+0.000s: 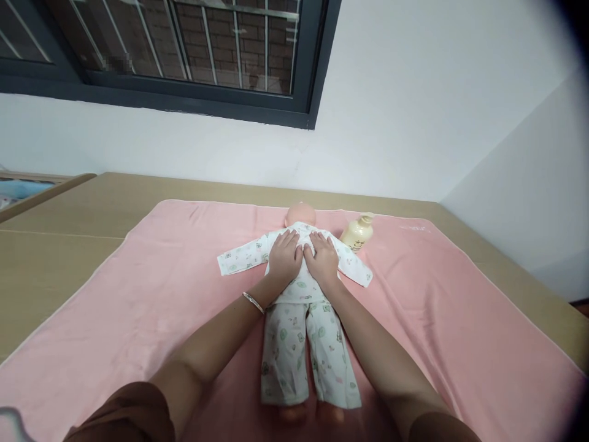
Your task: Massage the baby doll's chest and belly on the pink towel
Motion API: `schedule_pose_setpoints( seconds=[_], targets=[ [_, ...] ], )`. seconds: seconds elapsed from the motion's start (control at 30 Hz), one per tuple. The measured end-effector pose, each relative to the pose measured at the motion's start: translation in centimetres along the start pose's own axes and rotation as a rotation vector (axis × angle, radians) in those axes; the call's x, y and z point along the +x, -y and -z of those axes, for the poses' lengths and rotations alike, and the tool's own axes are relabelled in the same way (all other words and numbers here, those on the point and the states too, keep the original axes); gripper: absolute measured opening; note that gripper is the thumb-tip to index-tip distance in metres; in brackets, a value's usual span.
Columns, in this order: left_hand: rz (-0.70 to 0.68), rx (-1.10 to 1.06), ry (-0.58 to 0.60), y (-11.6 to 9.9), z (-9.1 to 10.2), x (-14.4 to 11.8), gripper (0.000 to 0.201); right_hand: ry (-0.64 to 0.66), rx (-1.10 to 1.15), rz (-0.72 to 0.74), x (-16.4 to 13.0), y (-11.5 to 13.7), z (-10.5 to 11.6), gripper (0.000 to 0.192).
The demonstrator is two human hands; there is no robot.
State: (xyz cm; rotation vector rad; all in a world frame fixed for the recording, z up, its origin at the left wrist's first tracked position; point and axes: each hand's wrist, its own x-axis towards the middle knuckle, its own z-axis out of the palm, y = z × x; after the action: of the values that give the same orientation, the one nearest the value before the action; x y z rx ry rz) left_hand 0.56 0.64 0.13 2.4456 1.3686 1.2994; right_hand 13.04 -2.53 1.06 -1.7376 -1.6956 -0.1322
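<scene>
A baby doll in white printed pyjamas lies stretched out, head away from me, sleeves spread to both sides. Its back of the head seems to face up; no facial features show. My left hand rests flat on the left side of the upper torso, fingers extended, a silver bangle on its wrist. Beside it, my right hand lies flat on the right side, fingers pointing toward the doll's head. The thumbs nearly meet in the middle. Two bare feet stick out from the trouser legs near me.
Under the doll is a pink blanket on a wooden table. A cream pump bottle stands by the doll's right-hand sleeve. Behind rise a white wall and a dark-framed window with bars. Some blue cloth shows at far left.
</scene>
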Motion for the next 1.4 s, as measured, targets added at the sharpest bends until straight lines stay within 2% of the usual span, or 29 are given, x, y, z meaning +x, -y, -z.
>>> schedule_pose_setpoints(
  seconds=[0.27,0.53,0.77,0.9,1.07,1.17,1.3,1.33,1.4],
  targets=[
    [0.101,0.056,0.016,0.0,-0.1,-0.1,0.046,-0.151,0.021,0.019,-0.6,-0.4,-0.6,0.037],
    [0.104,0.075,-0.023,0.5,-0.3,0.2,0.048,-0.169,0.054,-0.004,-0.3,-0.1,-0.2,0.034],
    [0.102,0.026,-0.021,0.7,0.0,0.3,0.044,-0.115,0.078,-0.009,-0.1,-0.4,0.0,0.042],
    [0.116,-0.030,-0.043,0.5,0.4,0.2,0.046,-0.180,0.024,0.028,0.0,0.1,1.0,0.054],
    [0.144,-0.105,-0.121,0.3,0.9,0.0,0.051,-0.084,0.085,0.051,0.6,2.5,3.3,0.065],
    [0.162,-0.146,-0.143,0.5,0.9,-0.1,0.052,-0.055,0.065,0.041,1.0,3.7,3.8,0.067],
    [0.200,-0.206,-0.145,0.9,0.9,-0.1,0.051,0.185,-0.037,0.135,1.0,4.0,3.1,0.055],
    [0.212,-0.218,-0.142,1.0,0.9,-0.2,0.051,0.199,-0.056,0.143,1.0,3.9,2.9,0.053],
    [0.225,-0.231,-0.138,1.0,0.9,-0.2,0.050,0.126,-0.084,0.131,0.8,3.7,2.6,0.057]
  ],
)
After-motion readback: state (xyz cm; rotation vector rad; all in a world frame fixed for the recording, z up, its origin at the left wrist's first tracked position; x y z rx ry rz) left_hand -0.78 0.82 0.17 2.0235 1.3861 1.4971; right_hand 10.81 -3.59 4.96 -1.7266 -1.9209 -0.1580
